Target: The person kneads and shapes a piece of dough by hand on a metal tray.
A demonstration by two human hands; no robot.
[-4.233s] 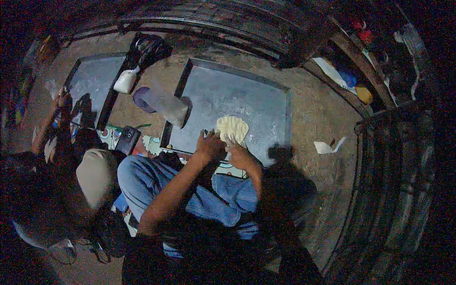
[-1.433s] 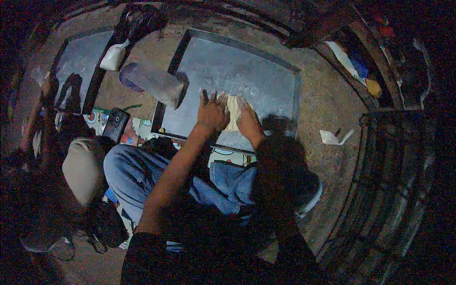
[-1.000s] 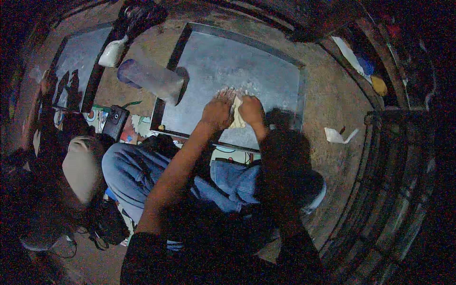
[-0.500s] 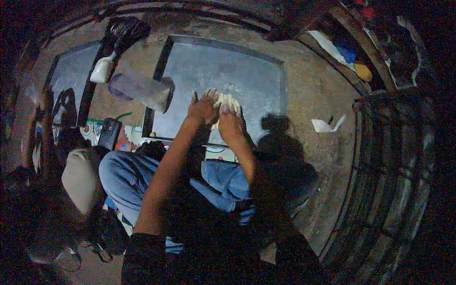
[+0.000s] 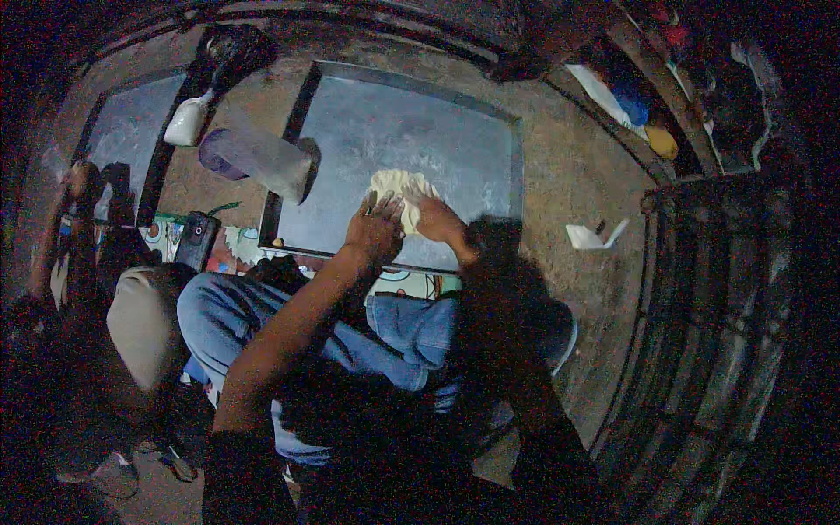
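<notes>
Both hands, left hand (image 5: 374, 229) and right hand (image 5: 437, 220), press flat with fingers spread, no closed grip, on a pale dough sheet (image 5: 398, 185) lying near the front edge of a grey framed slab (image 5: 394, 131) on the floor.

Single view only, worn on the head, looking steeply down over bent knees in blue trousers (image 5: 262, 324) onto an earthen floor. Wide fisheye: straight edges of the grey slab (image 5: 420, 131) ahead bowed toward the rim, corners dark. Forearms entering from the lower edge, left hand (image 5: 374, 229) and right hand (image 5: 437, 220) near the centre, at arm's reach from the lens. Facing forward toward the slab's far edge; another person's sleeve (image 5: 140, 324) at the left margin, shelves (image 5: 630, 96) curving along the upper right. No second view sharing any part.
</notes>
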